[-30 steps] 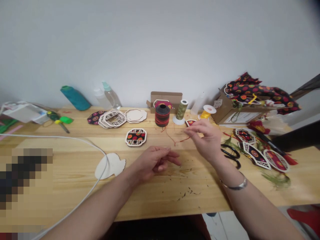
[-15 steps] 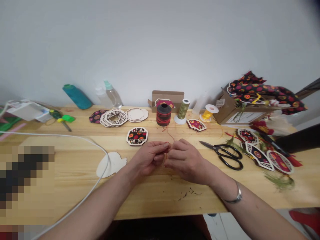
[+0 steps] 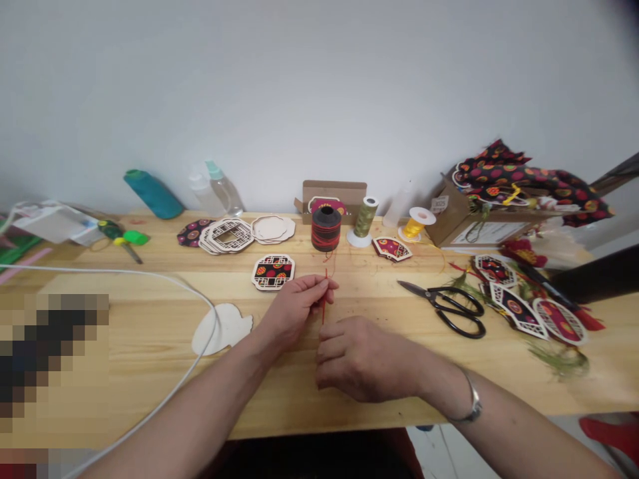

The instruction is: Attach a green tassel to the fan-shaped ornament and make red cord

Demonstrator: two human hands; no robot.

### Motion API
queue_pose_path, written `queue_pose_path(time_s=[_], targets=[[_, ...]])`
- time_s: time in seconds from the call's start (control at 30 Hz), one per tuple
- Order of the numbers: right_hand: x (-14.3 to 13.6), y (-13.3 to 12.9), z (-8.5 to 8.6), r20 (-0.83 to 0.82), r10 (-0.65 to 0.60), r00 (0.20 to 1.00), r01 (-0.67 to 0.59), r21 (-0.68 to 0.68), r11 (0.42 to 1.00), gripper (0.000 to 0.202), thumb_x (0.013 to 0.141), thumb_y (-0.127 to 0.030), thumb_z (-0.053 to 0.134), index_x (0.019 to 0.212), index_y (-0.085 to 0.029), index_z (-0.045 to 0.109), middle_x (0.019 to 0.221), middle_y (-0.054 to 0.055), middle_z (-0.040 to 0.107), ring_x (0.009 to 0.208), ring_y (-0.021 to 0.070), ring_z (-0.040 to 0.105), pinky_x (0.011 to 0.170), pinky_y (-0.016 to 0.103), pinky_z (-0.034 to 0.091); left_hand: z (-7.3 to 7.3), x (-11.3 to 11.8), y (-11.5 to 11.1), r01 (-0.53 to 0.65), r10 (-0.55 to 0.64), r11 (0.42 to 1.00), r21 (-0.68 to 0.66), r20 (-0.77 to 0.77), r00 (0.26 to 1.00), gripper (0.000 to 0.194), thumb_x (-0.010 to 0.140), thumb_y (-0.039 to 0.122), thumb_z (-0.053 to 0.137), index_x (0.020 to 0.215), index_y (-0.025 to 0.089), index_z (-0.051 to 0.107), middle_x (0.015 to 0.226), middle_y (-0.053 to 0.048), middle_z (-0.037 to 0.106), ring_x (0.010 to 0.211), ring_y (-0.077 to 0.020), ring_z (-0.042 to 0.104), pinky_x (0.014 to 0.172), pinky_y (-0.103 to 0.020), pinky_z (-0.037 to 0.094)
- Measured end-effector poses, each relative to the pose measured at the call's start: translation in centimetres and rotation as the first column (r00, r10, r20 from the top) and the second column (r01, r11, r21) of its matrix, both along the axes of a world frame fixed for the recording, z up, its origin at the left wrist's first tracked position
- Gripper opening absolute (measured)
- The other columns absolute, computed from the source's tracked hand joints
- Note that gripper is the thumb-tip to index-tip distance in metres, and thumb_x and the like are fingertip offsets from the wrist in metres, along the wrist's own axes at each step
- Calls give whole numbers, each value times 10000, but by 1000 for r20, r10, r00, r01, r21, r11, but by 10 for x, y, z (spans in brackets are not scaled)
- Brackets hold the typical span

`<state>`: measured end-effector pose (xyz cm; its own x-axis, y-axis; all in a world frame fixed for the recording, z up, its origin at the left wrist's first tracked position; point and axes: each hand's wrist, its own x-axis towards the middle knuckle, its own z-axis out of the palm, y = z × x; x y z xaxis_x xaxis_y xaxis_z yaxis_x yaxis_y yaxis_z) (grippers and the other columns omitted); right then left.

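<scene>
A red cord (image 3: 324,314) runs between my two hands over the middle of the wooden table. My left hand (image 3: 302,299) pinches it between thumb and forefinger, and a short end sticks up past the fingertips. Nearer the table's front edge, my right hand (image 3: 357,356) is closed around the lower part of the cord; its fingertips are partly hidden. Beyond my hands stands a spool of red and black cord (image 3: 326,233), with a thin red strand trailing from it towards my left hand. A patterned wooden-framed piece (image 3: 273,273) lies just behind my left hand.
Black-handled scissors (image 3: 449,309) lie right of my hands, near several framed ornaments (image 3: 516,311). Green (image 3: 367,219) and yellow (image 3: 413,226) thread spools stand behind. A white cable (image 3: 197,293) crosses the left side over a pale cutout (image 3: 222,326). A cardboard box (image 3: 449,213) holds patterned fabric.
My right hand has moved down towards me, away from my left hand, drawing the red cord out between them. My left hand has stayed in nearly the same place.
</scene>
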<state>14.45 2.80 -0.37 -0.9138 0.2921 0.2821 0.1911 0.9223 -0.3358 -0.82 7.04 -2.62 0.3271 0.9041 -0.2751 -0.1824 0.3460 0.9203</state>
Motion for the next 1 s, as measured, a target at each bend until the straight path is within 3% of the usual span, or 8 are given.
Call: queue_pose_path(time_s=[0.2, 0.37, 0.43, 0.53, 0.6, 0.7, 0.87, 1.0], targets=[[-5, -2, -5, 53, 27, 998, -27, -17, 1000, 210, 868, -152, 489, 734, -176, 649, 692, -9, 627, 687, 122, 467, 623, 253, 388, 0, 1, -3, 46, -31, 992, -117, 127, 991, 146, 751, 259, 658, 755, 113, 661, 594, -5, 575, 528, -73, 499, 514, -190, 365], [0, 1, -2, -11, 28, 1000, -29, -151, 988, 154, 847, -233, 550, 756, -165, 654, 715, 10, 642, 683, 116, 527, 621, 245, 417, 6, 2, -1, 53, -11, 978, -202, 205, 979, 137, 700, 208, 694, 705, 84, 634, 533, 32, 488, 402, -6, 328, 407, -148, 206], [7, 6, 2, -185, -72, 980, 18, -278, 960, 165, 844, -272, 563, 769, -157, 654, 714, 20, 644, 686, 110, 553, 626, 230, 441, 8, 1, 0, 41, -1, 976, -213, 184, 983, 140, 688, 208, 698, 701, 85, 632, 522, 42, 472, 382, 8, 262, 392, -146, 145], [20, 20, 3, -371, -436, 820, 310, -353, 883, 137, 848, -207, 548, 779, -149, 652, 727, 33, 638, 659, 101, 558, 614, 225, 457, 12, 2, 0, 40, -16, 975, -219, 113, 993, 157, 672, 232, 702, 673, 91, 632, 500, 43, 454, 381, -1, 268, 385, -155, 116], [26, 29, -2, -363, -585, 725, 485, -335, 808, 173, 830, -140, 541, 967, -159, 646, 913, 73, 656, 766, 122, 586, 673, 255, 483, 14, 2, -2, 67, -54, 977, -204, 70, 996, 175, 676, 260, 696, 673, 93, 641, 492, 46, 440, 379, -4, 262, 384, -164, 104], [29, 40, -14, -316, -565, 762, 502, -264, 824, 433, 807, -68, 504, 1216, -206, 536, 1219, 116, 567, 1089, 182, 535, 888, 380, 465, 15, 3, -5, 113, -107, 976, -185, 39, 993, 181, 687, 281, 681, 681, 103, 649, 479, 52, 424, 376, -10, 248, 385, -176, 99], [27, 43, -24, -288, -535, 794, 514, -151, 844, 164, 806, -101, 542, 855, -185, 674, 1160, 113, 585, 993, 199, 549, 844, 390, 477, 16, 2, -7, 172, -172, 963, -208, 17, 985, 178, 711, 290, 663, 685, 114, 655, 472, 60, 397, 377, -13, 224, 393, -183, 91], [30, 48, -29, -313, -583, 750, 584, -101, 805, 143, 824, -127, 543, 809, -172, 678, 1112, 114, 594, 887, 182, 554, 784, 361, 483, 15, 2, -8, 171, -175, 959, -225, -1, 984, 195, 711, 308, 669, 705, 113, 674, 467, 73, 346, 381, -13, 209, 396, -180, 86]])
